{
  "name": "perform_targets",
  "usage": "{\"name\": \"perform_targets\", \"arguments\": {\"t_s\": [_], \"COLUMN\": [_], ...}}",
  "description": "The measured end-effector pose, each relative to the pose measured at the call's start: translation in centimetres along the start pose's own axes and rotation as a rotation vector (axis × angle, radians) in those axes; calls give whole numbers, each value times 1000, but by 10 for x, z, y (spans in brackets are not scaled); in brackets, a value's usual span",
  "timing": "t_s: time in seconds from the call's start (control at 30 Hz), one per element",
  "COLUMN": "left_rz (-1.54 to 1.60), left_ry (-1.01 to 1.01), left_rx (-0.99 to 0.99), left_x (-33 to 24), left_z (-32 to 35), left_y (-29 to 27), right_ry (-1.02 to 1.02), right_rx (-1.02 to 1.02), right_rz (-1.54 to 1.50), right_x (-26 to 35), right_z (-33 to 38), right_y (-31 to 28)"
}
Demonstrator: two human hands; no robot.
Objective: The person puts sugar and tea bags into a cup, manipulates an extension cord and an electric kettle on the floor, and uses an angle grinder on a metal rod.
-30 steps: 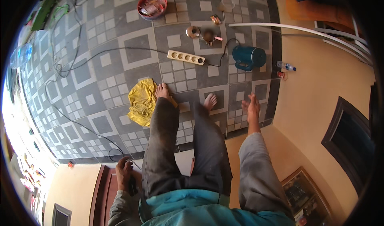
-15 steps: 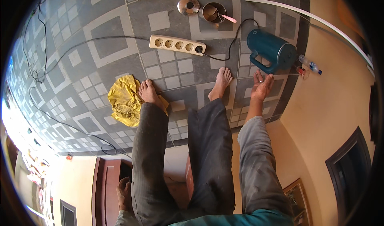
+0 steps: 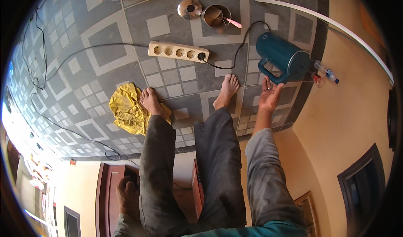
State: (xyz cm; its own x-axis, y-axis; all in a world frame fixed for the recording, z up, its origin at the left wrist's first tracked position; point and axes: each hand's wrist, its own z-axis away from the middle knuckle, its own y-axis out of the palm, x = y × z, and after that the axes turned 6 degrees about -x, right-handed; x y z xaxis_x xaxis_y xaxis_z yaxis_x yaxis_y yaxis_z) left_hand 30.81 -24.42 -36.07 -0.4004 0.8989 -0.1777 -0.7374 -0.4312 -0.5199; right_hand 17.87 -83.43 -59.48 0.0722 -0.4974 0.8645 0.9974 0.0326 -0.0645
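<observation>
The right hand [image 3: 269, 95] has come forward over the last second and now hangs open, fingers spread, just short of the kettle's [image 3: 282, 60] handle. The kettle is smooth teal, lying by the wall, corded to a cream 5-socket strip [image 3: 178, 52]. The left hand [image 3: 127, 195] rests back on dark wood; grip unclear. A crumpled yellow cloth [image 3: 127, 109] lies underfoot.

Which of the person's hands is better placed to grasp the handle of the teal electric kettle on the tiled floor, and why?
Right. The right hand is open and stretched out just below the teal electric kettle's handle. The left hand is far back beside the left leg, near a dark wooden surface.
</observation>
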Motion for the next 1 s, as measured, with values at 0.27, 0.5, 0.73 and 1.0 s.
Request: {"name": "perform_targets", "arguments": {"t_s": [0.27, 0.5, 0.73, 1.0], "left_rz": [-270, -512, -617, -621], "left_ry": [315, 1011, 1065, 1068], "left_rx": [-105, -249, -321, -248], "left_x": [-89, -240, -298, -297], "left_z": [-150, -287, -325, -333], "left_y": [46, 169, 250, 256], "right_ry": [20, -727, -370, -465], "right_rx": [-144, 748, 999, 1061], "right_rz": [345, 1306, 1813, 1864], "right_x": [-2, -55, -109, -113], "right_z": [26, 82, 56, 51], "right_y": [-2, 121, 184, 195]}}
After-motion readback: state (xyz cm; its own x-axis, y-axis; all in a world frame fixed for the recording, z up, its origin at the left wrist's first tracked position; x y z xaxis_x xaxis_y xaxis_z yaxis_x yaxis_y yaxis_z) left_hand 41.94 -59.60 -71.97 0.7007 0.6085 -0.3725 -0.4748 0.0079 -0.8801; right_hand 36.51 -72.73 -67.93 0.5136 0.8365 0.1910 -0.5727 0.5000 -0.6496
